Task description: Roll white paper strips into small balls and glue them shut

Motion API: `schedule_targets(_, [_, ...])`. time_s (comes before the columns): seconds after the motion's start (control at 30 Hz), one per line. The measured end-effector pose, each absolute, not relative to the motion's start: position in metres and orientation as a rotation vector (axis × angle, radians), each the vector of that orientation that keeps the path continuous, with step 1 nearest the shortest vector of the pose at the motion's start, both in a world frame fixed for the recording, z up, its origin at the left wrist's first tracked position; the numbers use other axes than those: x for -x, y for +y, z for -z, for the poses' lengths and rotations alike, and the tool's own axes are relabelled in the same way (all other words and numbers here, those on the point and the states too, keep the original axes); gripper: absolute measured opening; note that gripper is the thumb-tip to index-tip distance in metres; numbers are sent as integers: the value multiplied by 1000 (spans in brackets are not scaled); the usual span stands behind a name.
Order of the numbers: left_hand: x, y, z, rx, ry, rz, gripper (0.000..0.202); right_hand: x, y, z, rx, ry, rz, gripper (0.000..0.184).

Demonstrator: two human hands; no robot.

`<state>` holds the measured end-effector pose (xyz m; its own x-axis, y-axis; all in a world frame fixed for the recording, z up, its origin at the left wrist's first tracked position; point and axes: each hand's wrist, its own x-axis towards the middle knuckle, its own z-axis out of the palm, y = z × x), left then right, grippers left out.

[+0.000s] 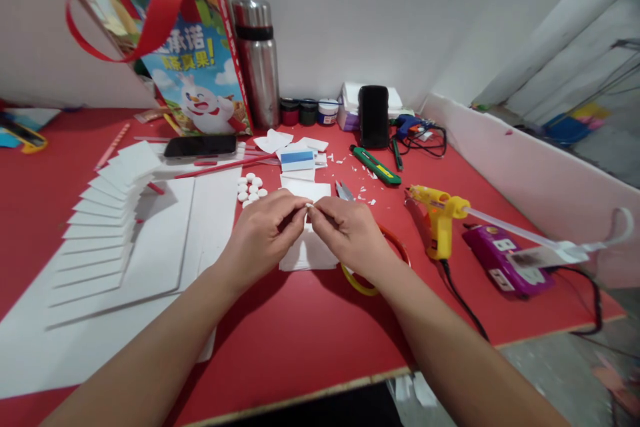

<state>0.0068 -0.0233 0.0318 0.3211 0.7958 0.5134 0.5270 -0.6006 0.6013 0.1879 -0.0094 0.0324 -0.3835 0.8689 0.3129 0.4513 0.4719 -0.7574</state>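
My left hand (pixel 267 230) and my right hand (pixel 347 227) meet above the table, thumb and fingers of each pinched together. Between the fingertips is a tiny white piece (pixel 309 205), mostly hidden and too small to name. Below my hands lie white paper pieces (pixel 307 250). Scissors (pixel 344 191) lie partly under my right hand, their blades pointing away and their orange and yellow handles (pixel 404 247) showing beside the wrist. Several white round pieces (pixel 250 188) sit just beyond my left hand.
A stepped white card structure (pixel 100 227) stands on white board at left. At right lie a yellow glue gun (pixel 440 220), a purple box (pixel 505 260) and a green cutter (pixel 375 165). Behind stand a steel flask (pixel 257 67), paint jars (pixel 309 112), a phone (pixel 374 117) and a gift bag (pixel 200 73).
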Motion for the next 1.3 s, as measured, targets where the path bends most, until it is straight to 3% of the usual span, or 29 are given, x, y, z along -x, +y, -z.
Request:
schedule_targets(0.23, [-4, -20, -34, -1882, 1199, -1168, 17, -194, -1, -38, 1075, -1184, -1738, 37])
schedule_targets(0.37, [-5, -19, -34, -1766, 1127, -1134, 16, -196, -1, -39, 965, -1102, -2022, 34])
schedule_targets(0.47, [-6, -21, -33, -1618, 1103, -1119, 15, -196, -2, -39, 1015, -1237, -1904, 32])
schedule_targets(0.67, [-12, -24, -30, -1460, 1198, -1140, 17, -187, -7, -36, 1189, -1496, -1352, 31])
schedule_targets(0.97, [-21, -33, -32, -2119, 1379, -1325, 17, -175, -22, -33, 1186, -1750, -634, 16])
schedule_targets(1.17, [-23, -35, -26, -2390, 1351, -1388, 23, -179, -25, -33, 1132, -1783, -648, 17])
schedule_targets(1.3, [-20, -34, -26, -2242, 1228, -1390, 24, -184, -24, -37, 1113, -1763, -718, 16])
